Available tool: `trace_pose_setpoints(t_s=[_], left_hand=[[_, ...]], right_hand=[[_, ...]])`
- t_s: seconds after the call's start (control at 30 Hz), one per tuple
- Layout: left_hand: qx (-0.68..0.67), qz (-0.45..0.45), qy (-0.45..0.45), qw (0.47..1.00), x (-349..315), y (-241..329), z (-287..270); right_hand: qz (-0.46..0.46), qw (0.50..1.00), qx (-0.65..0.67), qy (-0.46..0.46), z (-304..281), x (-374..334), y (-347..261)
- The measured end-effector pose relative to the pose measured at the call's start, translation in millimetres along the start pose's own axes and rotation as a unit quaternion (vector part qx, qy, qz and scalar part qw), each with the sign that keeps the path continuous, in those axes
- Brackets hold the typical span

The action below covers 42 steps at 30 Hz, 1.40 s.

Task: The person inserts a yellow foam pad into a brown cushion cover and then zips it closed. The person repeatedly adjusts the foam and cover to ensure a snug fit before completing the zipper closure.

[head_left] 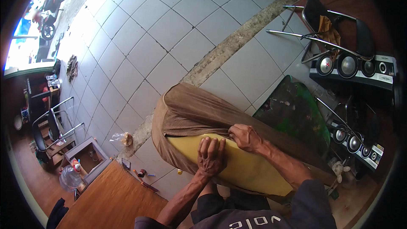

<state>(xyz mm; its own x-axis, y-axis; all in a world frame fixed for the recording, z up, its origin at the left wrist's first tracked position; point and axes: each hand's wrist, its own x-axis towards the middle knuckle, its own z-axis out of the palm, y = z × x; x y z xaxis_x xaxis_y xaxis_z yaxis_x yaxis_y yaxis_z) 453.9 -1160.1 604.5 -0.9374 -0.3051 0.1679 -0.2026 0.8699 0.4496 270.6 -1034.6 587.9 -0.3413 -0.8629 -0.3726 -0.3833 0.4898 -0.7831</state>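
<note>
In front of me stands a long yellow foam cushion partly inside a brown fabric cover. The cover gapes along its near side, so the foam shows. My left hand rests on the foam, fingers a little apart and bent, their tips by the edge of the opening. Just right of it, my right hand is closed on the cover's edge, with its fingertips partly hidden. Fabric is bunched in folds between the cushion's rounded left end and my hands.
A wooden tabletop lies at lower left, beside a clear plastic jug. Speaker units and an overturned metal-legged chair stand at right, near a green-stained dark board. A small plastic bag sits on the tiled floor.
</note>
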Motion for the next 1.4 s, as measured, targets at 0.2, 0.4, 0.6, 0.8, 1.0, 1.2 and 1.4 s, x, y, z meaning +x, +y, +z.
trace_pose_setpoints(t_s=[0.2,0.4,0.6,0.8,1.0,1.2,1.4], left_hand=[[0.037,0.002,-0.06,0.998,16,3,3],[0.002,-0.023,-0.065,0.998,24,6,-4],[-0.108,-0.073,-0.06,0.99,36,-12,-19],[-0.05,-0.048,-0.063,0.996,87,-41,-26],[-0.111,0.01,-0.182,0.977,129,-75,-39],[-0.059,0.069,-0.256,0.963,138,-61,-57],[-0.139,0.115,-0.222,0.958,77,3,-44]], right_hand=[[0.065,0.989,0.092,0.098,-23,-16,-28],[0.021,0.988,0.084,0.13,-82,-8,-50],[0.023,0.999,0.043,0.014,-59,-23,-18],[0.052,0.974,-0.042,0.217,-22,-17,15],[-0.083,0.963,-0.16,0.2,-31,-34,-1],[-0.053,0.998,-0.026,-0.015,-27,-38,-6],[-0.058,0.991,-0.11,0.044,-19,-39,-14]])
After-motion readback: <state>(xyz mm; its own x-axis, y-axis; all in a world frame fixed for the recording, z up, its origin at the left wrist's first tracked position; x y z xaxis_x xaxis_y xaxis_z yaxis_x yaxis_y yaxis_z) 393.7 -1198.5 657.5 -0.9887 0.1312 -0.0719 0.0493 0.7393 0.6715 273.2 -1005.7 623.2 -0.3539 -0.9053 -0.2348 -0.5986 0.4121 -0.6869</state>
